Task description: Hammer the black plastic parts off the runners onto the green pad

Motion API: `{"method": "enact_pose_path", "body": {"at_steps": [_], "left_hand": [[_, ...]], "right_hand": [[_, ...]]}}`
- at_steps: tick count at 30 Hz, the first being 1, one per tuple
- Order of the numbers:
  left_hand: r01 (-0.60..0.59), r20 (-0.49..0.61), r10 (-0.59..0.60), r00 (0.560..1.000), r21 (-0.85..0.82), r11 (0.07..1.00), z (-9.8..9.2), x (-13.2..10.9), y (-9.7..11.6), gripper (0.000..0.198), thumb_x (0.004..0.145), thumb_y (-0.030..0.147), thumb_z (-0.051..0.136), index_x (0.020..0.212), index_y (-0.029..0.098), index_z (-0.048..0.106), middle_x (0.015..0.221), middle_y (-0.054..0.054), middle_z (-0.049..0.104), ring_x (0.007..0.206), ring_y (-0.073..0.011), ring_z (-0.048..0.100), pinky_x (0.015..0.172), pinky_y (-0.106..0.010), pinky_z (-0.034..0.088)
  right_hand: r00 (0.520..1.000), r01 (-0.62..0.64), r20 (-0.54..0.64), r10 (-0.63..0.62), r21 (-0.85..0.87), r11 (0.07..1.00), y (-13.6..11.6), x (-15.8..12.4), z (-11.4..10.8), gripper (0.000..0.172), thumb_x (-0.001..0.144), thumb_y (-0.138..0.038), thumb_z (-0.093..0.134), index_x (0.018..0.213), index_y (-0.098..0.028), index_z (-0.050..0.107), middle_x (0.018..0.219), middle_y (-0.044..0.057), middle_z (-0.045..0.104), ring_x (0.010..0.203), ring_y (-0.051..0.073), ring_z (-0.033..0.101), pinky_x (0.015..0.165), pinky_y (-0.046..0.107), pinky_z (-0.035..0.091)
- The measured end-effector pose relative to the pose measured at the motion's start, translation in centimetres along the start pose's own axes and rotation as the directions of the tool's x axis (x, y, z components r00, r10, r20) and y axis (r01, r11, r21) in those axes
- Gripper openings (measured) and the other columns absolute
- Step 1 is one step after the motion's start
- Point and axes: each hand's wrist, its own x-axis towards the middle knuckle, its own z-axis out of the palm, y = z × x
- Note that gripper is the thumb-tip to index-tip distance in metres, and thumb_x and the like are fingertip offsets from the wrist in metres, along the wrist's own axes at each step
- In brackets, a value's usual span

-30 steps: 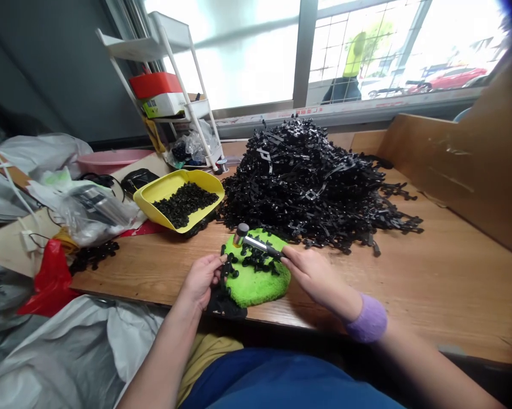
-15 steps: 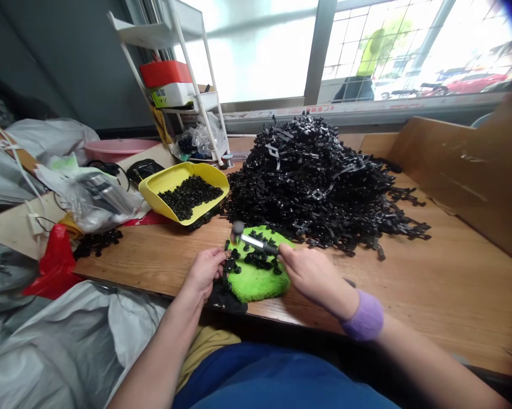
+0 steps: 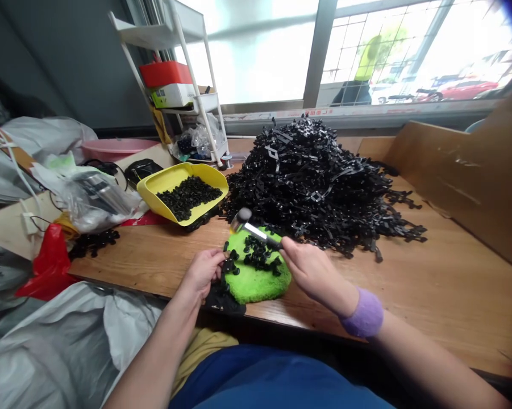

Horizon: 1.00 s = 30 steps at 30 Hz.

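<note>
Small metal mallet gripped in right hand, fingers closed round its shaft, head just above upper left edge of green fuzzy pad; left hand fingers curled narrowly on black plastic pieces at pad's left edge; more pieces on pad; black plastic heap behind; yellow scoop left, on wooden table.

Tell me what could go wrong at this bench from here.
The small hammer in the right hand sits close to the left hand, so a mistimed tap could catch those fingers. The black plastic pieces lie loose on the green pad and might bounce off onto the bench. The heap of black plastic strips spreads up near the pad, so strips could slide into the work.
</note>
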Motion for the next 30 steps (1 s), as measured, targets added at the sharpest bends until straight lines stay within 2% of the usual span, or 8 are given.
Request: {"method": "enact_pose_path", "body": {"at_steps": [2,6,10,12,18,21,24,30], "left_hand": [[-0.009,0.014,0.009,1.000,0.011,1.000,-0.1,0.1,0.0,0.023,0.059,0.031,0.068,0.059,0.013,0.054,0.040,0.007,0.043,0.029,-0.0016,0.032,0.030,-0.015,0.014],[0.009,0.036,-0.009,0.999,0.017,1.000,-0.2,0.2,0.1,0.023,0.059,0.032,0.068,0.060,0.013,0.055,0.041,0.006,0.045,0.028,-0.0016,0.032,0.030,-0.014,0.015],[-0.021,0.034,0.020,0.999,0.028,0.999,-0.1,0.2,0.2,0.026,0.058,0.031,0.068,0.053,0.014,0.050,0.040,0.006,0.044,0.027,-0.0015,0.031,0.029,-0.015,0.015],[-0.037,0.025,0.036,0.999,0.034,0.999,-0.1,0.3,0.2,0.030,0.059,0.033,0.068,0.050,0.014,0.047,0.040,0.006,0.044,0.026,-0.0013,0.031,0.029,-0.015,0.015],[-0.041,0.047,0.037,0.998,0.076,0.996,-0.4,0.5,-0.1,0.025,0.063,0.032,0.067,0.058,0.012,0.053,0.044,0.003,0.051,0.028,-0.0017,0.032,0.030,-0.015,0.017],[-0.012,0.063,0.013,0.998,-0.017,1.000,-0.6,-0.1,-0.2,0.025,0.063,0.031,0.070,0.062,0.012,0.054,0.046,0.005,0.049,0.034,-0.0013,0.036,0.033,-0.012,0.021],[0.021,0.074,-0.012,0.997,-0.114,0.993,-0.8,-1.0,-0.2,0.023,0.065,0.030,0.071,0.072,0.013,0.057,0.056,0.003,0.056,0.043,-0.0022,0.044,0.038,-0.010,0.025],[-0.015,0.145,0.028,0.989,-0.090,0.996,-0.9,-2.1,1.0,0.028,0.069,0.030,0.069,0.090,0.016,0.059,0.080,-0.002,0.066,0.060,-0.0087,0.056,0.058,-0.019,0.043]], "right_hand": [[0.998,0.020,0.059,-0.018,-0.032,0.999,0.0,0.0,0.0,0.021,0.094,-0.028,0.035,0.076,-0.019,0.043,0.055,-0.001,0.048,0.044,0.013,0.041,0.046,0.026,0.018],[1.000,-0.003,0.020,0.003,-0.003,1.000,0.0,0.2,-0.1,0.023,0.096,-0.027,0.030,0.080,-0.018,0.044,0.060,0.000,0.051,0.047,0.013,0.044,0.046,0.025,0.021],[0.996,0.009,0.088,-0.004,-0.049,0.999,0.1,0.5,-0.2,0.023,0.094,-0.028,0.036,0.075,-0.019,0.045,0.056,0.000,0.049,0.044,0.013,0.042,0.045,0.026,0.019],[0.999,-0.009,0.050,0.012,-0.052,0.999,0.1,0.6,-0.2,0.023,0.095,-0.028,0.034,0.079,-0.018,0.046,0.059,0.000,0.051,0.046,0.013,0.044,0.045,0.026,0.020],[0.994,0.009,0.107,0.000,-0.078,0.997,0.0,0.4,-0.2,0.025,0.094,-0.030,0.035,0.075,-0.019,0.046,0.056,0.000,0.051,0.044,0.014,0.043,0.046,0.026,0.017],[0.998,-0.037,0.055,0.040,-0.054,0.998,0.6,-0.3,-0.5,0.023,0.096,-0.030,0.033,0.079,-0.019,0.045,0.060,0.000,0.051,0.048,0.014,0.045,0.047,0.025,0.019],[0.996,-0.079,0.036,0.080,-0.016,0.997,1.7,-1.5,-0.8,0.022,0.095,-0.027,0.035,0.079,-0.019,0.046,0.063,0.000,0.052,0.053,0.015,0.047,0.049,0.025,0.022],[0.983,-0.179,0.053,0.173,0.161,0.971,3.8,-3.5,-1.2,0.024,0.095,-0.030,0.036,0.077,-0.019,0.049,0.069,0.001,0.054,0.060,0.015,0.050,0.052,0.024,0.028]]}}
